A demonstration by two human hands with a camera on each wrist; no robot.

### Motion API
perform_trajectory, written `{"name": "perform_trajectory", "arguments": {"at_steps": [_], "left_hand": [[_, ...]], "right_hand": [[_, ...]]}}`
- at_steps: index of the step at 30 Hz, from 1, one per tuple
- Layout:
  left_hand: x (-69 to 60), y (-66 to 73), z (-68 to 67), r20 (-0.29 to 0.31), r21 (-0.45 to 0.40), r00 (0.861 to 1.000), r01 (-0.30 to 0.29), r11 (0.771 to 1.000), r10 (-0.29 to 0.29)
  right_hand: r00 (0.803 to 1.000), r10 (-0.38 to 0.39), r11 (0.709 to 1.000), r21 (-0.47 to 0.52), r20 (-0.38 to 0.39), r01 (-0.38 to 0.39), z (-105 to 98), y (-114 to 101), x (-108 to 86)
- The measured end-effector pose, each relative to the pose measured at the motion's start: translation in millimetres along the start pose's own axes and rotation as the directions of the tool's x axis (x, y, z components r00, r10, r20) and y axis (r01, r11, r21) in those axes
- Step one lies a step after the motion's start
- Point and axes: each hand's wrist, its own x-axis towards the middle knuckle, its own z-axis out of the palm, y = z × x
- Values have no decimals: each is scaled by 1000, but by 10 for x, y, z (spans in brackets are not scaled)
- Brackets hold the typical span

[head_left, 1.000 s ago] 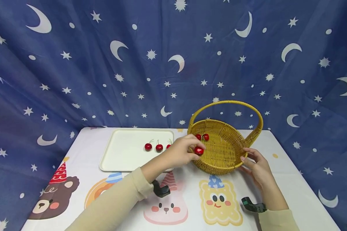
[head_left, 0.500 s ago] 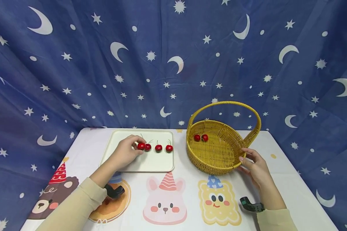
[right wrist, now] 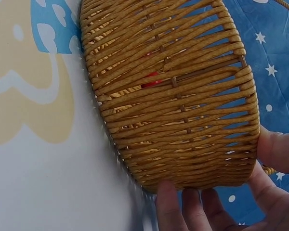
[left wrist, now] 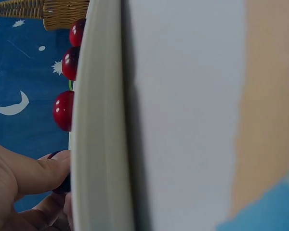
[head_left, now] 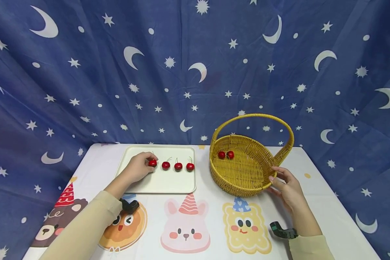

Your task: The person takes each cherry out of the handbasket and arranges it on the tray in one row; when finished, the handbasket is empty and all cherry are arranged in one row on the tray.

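My left hand (head_left: pixel 138 167) pinches a red cherry (head_left: pixel 152 163) at the left end of a row on the white tray (head_left: pixel 162 186). Three other cherries, one of them the nearest cherry (head_left: pixel 165 165), lie to its right with stems up. In the left wrist view the thumb (left wrist: pixel 41 173) covers part of the held cherry, and the tray's rim hides its lower side. On the right stands a woven basket (head_left: pixel 243 177) with a tall handle; two cherries (head_left: pixel 225 155) lie inside at its left. My right hand (head_left: pixel 289 187) grips the basket's right rim, thumb on top and fingers against the outer wall.
A white cloth with printed cartoon figures covers the table (head_left: pixel 217 231). Behind it hangs a blue curtain (head_left: pixel 169 83) with moons and stars. A narrow strip of cloth separates tray and basket.
The left hand has carried a cherry from over the basket leftward to the tray, then shifted it slightly left, apart from its neighbour. The right hand stays on the basket.
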Motion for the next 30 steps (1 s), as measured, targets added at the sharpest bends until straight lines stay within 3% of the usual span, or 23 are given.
{"name": "perform_trajectory", "arguments": {"at_steps": [15, 24, 30], "left_hand": [[-11, 32, -4, 29, 36, 1000, 8, 999, -9], [-2, 48, 13, 24, 57, 1000, 6, 998, -7], [-29, 62, -48, 10, 72, 1000, 3, 997, -3]], "right_hand": [[1000, 5, 1000, -14, -4, -5, 4, 9, 8], [1000, -6, 1000, -7, 2, 6, 3, 0, 2], [1000, -2, 1000, -11, 2, 2, 5, 3, -1]]}}
